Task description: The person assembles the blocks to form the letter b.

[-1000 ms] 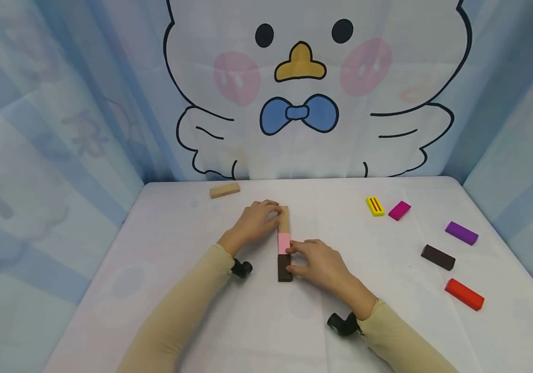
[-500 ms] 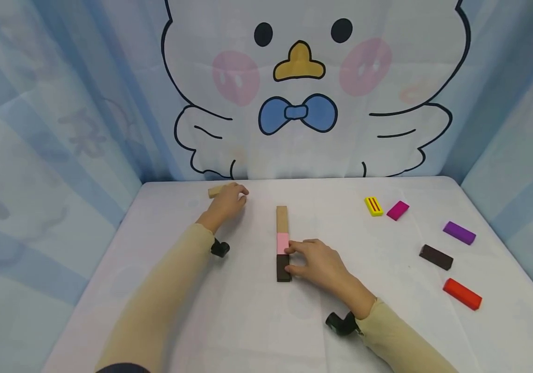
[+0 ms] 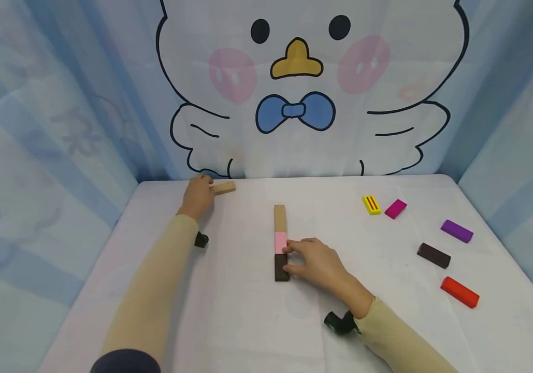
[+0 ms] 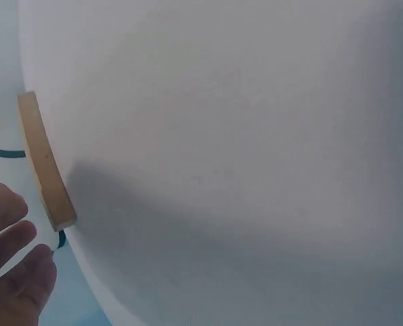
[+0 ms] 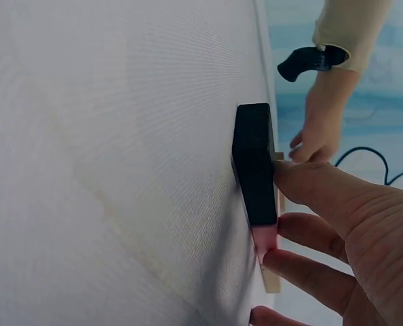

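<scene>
Three blocks stand end to end in a straight row: a plain wooden block at the far end, a pink block in the middle and a dark brown block nearest. My right hand rests against the row's right side, thumb at the brown block and fingertips at the pink one. At the table's back left, my left hand is beside a second wooden block, overlapping its left end. In the left wrist view, loosely bent fingers lie just short of that block's end.
On the right of the white table lie a yellow striped block, a magenta block, a purple block, a second brown block and a red block. A printed curtain rises behind the back edge.
My left hand has left the row's far block and moved left and back to the second wooden block's left end. My right hand stays at the row.
</scene>
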Demonstrator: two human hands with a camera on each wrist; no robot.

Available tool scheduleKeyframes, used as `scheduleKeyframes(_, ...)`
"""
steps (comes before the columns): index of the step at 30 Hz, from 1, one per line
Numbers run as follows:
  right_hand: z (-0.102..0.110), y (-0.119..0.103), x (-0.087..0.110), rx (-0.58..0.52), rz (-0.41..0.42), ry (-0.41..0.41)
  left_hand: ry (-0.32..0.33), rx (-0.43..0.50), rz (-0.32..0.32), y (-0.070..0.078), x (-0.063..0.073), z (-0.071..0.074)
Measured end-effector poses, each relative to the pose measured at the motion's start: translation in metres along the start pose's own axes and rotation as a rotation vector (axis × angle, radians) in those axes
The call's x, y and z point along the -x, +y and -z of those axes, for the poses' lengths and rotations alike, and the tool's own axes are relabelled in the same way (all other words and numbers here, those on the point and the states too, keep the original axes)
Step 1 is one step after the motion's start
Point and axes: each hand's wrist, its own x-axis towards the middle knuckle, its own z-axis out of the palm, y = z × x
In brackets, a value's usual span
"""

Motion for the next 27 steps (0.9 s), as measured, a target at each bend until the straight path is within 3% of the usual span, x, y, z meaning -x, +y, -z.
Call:
scheduleKeyframes(8,0.000,-0.002,0.001,-0.002,-0.016,-0.001,-0.062,-0.051,-0.039,0.004,-0.006,-0.005)
scheduleKeyframes(20,-0.002,0.000,0.001,0.013,-0.020,0.009,-0.024,0.006,0.030,0.015,-0.001,-0.003)
scheduleKeyframes(27,-0.001,0.000,0.001,0.016,-0.012,0.010,-0.055,0.104,0.071,0.021,-0.004,-0.005)
